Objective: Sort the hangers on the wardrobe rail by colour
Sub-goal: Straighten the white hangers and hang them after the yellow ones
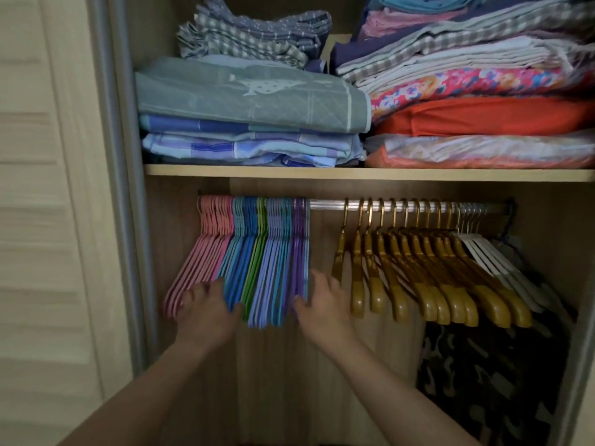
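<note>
A metal rail [325, 204] runs under the shelf. At its left end thin hangers are packed tight: pink hangers [206, 252], then teal, blue hangers [244, 262], green hangers [257, 265], lilac and purple hangers [299, 252]. Further right hang several golden wooden hangers [418, 262], then white hangers [489, 255]. My left hand [206, 307] is at the lower ends of the pink and blue hangers, fingers spread. My right hand [322, 300] reaches the lower end of the purple hangers, fingers straight. Both hands are blurred; neither plainly grips anything.
A wooden shelf [322, 172] above the rail carries stacks of folded bedding [251, 101]. A dark patterned garment [489, 375] hangs low at the right. The wardrobe's grey frame [119, 156] and a cream door stand on the left. A gap of bare rail separates purple and golden hangers.
</note>
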`<state>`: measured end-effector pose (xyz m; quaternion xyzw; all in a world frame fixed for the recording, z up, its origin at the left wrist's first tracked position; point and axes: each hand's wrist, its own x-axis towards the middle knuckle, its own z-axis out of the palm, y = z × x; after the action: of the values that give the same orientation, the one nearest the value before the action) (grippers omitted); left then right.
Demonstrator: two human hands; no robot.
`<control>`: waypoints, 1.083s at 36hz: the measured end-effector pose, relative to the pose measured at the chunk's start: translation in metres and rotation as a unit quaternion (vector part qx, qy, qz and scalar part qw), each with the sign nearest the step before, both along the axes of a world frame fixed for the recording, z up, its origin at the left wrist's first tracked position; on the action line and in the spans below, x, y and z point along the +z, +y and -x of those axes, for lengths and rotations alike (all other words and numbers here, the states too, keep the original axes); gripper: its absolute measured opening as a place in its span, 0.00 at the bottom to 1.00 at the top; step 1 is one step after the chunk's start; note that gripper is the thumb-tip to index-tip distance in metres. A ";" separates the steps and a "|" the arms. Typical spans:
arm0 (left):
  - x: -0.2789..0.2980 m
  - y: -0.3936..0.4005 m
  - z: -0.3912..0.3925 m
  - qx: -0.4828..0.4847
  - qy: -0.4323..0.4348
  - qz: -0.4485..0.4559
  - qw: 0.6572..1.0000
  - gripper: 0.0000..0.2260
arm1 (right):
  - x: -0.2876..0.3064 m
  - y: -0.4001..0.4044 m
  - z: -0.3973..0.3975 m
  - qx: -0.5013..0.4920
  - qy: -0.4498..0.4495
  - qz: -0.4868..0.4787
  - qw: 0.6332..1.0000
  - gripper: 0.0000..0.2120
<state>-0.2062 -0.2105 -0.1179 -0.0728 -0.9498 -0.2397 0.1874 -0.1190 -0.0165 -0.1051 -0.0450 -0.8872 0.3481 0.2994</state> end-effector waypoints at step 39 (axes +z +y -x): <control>-0.019 -0.018 0.023 -0.104 0.052 0.051 0.992 0.32 | -0.005 0.003 0.010 -0.298 -0.108 -0.308 0.897 0.29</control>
<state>-0.2292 -0.2284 -0.1370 -0.1929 -0.9371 -0.2047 0.2068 -0.1292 -0.0133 -0.1105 -0.2502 -0.9219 -0.0551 0.2906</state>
